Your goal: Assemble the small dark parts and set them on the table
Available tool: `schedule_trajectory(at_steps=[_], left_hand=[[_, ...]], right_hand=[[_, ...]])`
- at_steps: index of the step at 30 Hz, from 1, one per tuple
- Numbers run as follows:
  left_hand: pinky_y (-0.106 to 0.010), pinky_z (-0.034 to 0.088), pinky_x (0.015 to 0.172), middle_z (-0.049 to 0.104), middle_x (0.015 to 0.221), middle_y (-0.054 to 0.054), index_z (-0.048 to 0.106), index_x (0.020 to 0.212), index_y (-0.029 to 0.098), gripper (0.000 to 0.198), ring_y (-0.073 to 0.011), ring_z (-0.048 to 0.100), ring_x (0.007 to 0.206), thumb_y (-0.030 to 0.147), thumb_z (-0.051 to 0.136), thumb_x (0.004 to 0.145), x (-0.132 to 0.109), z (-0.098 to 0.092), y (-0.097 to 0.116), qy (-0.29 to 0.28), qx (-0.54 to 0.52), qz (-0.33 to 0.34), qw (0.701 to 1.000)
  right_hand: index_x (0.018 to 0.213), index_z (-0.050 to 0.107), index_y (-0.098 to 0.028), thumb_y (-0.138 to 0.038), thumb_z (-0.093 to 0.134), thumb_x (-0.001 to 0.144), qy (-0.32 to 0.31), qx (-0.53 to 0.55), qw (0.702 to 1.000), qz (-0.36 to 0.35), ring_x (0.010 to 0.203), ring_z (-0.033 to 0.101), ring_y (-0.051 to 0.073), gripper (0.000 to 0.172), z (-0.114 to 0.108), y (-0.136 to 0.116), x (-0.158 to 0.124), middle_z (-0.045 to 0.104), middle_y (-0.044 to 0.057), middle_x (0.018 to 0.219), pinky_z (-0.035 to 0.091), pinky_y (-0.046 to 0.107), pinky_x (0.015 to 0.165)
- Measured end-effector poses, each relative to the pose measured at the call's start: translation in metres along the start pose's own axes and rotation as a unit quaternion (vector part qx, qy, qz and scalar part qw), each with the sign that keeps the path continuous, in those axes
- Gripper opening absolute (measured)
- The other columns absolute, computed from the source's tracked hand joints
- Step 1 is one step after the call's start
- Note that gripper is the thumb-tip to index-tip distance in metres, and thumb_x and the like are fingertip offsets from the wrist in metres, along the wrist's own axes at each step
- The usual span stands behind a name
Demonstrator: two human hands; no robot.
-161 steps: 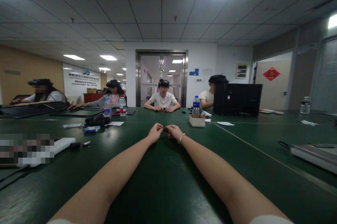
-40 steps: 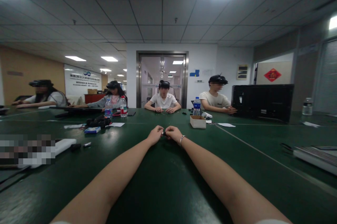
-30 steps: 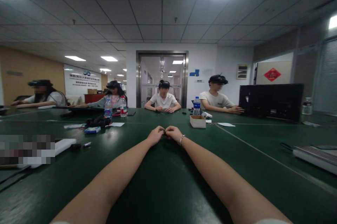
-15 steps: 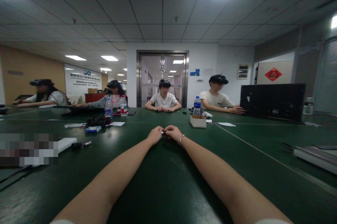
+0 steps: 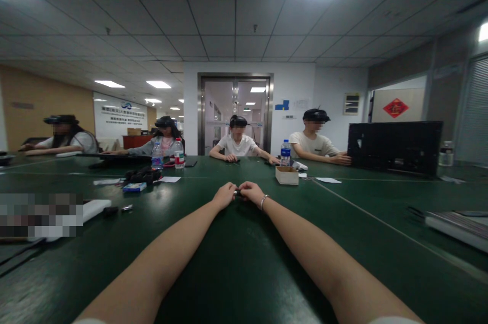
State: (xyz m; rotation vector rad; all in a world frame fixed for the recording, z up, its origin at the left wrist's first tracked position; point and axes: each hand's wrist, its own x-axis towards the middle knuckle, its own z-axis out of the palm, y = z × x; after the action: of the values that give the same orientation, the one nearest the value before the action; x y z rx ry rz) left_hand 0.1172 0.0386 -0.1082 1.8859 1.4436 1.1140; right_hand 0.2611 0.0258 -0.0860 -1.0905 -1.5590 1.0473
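Observation:
Both my arms stretch forward over a dark green table [image 5: 244, 258]. My left hand [image 5: 225, 195] and my right hand [image 5: 251, 192] almost meet above its middle. Between their fingertips is a small dark object [image 5: 238, 192] with a pale or shiny end toward the left; it is too small to name. The fingers of each hand are closed in a pinch on it. A metal bracelet [image 5: 264, 201] circles my right wrist.
An open cardboard box [image 5: 287, 175] stands ahead to the right, by a water bottle [image 5: 285, 153]. Two bottles, a dark bundle [image 5: 143, 175] and a blue-white packet [image 5: 134, 187] lie left. A monitor [image 5: 394, 149] stands right. Several people in headsets sit opposite.
My hands stay almost in place, pinching the small dark object. Opposite, the middle person has reached one arm out toward the water bottle beside the box.

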Motion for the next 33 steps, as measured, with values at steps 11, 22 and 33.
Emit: schedule_trajectory(at_steps=[11,22,33], left_hand=[[-0.022,0.034,0.051,0.051,0.055,0.002,0.058,0.089,0.016,0.038,-0.0112,0.047,0.052,0.04,0.029,0.085,-0.0052,-0.0033,0.0047,0.011,0.03,0.029,0.999],[-0.02,0.039,0.052,0.055,0.067,0.001,0.056,0.095,0.018,0.027,-0.0085,0.049,0.053,0.03,0.038,0.08,0.0017,0.0017,-0.0008,-0.013,-0.026,0.007,1.0],[-0.021,0.033,0.048,0.048,0.051,0.004,0.056,0.09,0.018,0.03,-0.0101,0.045,0.047,0.034,0.032,0.083,-0.0041,-0.0001,0.0054,-0.006,-0.02,0.0,1.0]], right_hand=[[0.07,0.054,-0.015,-0.001,0.051,0.059,-0.016,0.011,1.0,0.004,0.048,0.055,0.007,0.017,-0.0004,-0.0013,-0.0015,0.056,-0.004,0.059,0.043,0.015,0.042],[0.068,0.055,-0.015,-0.002,0.053,0.059,-0.009,0.008,1.0,0.005,0.047,0.052,0.006,0.016,-0.0019,0.0003,-0.0001,0.055,-0.005,0.056,0.042,0.014,0.042],[0.07,0.054,-0.016,-0.002,0.05,0.059,-0.012,0.001,1.0,0.007,0.046,0.052,0.007,0.018,-0.0007,0.0023,0.0028,0.054,-0.005,0.056,0.041,0.016,0.043]])
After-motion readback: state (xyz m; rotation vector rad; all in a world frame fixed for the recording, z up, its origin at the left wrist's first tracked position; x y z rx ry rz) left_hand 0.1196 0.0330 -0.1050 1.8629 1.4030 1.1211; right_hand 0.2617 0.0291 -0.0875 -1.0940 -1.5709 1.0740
